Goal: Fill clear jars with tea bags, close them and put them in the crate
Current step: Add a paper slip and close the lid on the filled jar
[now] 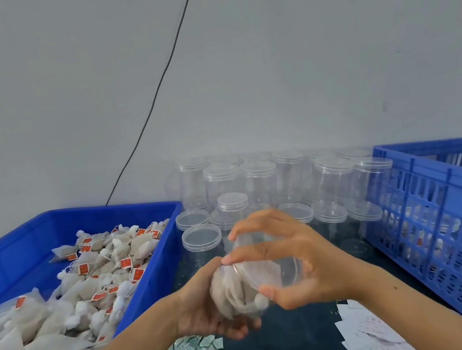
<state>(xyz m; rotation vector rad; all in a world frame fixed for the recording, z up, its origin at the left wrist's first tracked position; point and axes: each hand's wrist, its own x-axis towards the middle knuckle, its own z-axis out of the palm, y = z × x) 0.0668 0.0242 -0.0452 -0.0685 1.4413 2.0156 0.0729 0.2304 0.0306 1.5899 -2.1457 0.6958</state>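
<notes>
Clear plastic is gripped between both hands: a jar (pixel 271 262), tilted on its side, is cupped from below at its mouth end by the left hand (pixel 204 303), fingers curled round the tea bags (pixel 239 291) bunched there; the right hand (pixel 301 260) is curled over the jar's body, thumb beneath; left of the hands a blue tub (pixel 153 265) is heaped with tea bags; beyond them lidded empty jars (pixel 258 182) are clustered; right of them a blue slatted crate (pixel 441 211) is seen.
</notes>
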